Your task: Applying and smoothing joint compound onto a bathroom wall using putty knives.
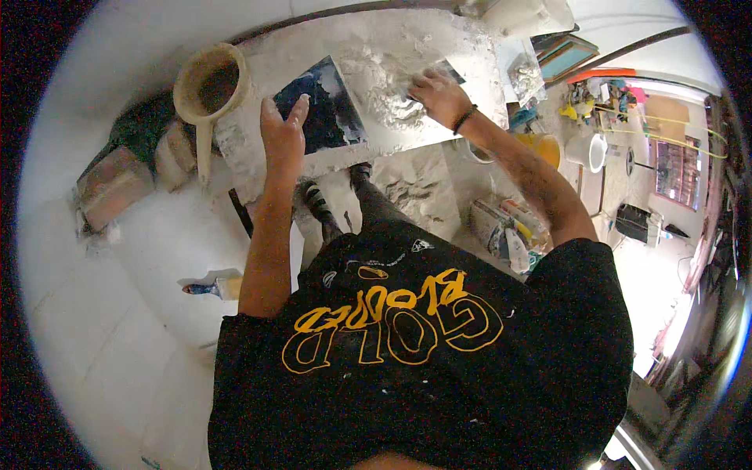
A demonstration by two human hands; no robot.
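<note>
My left hand grips the near left edge of a dark rectangular plate, its thumb lying over the face. White smears mark that plate, which is held over a pale, powder-covered worktop. Closed fingers on my right hand hold a small dark flat blade, partly hidden by the hand; it looks like a scraper. Beside that hand lies a lumpy patch of whitish paste or powder on the worktop. A dark band circles my right wrist.
Left of the worktop is a beige round vessel with a long handle, near brownish blocks. A paintbrush lies at lower left. Bags, a yellow bucket and a white bucket stand at right.
</note>
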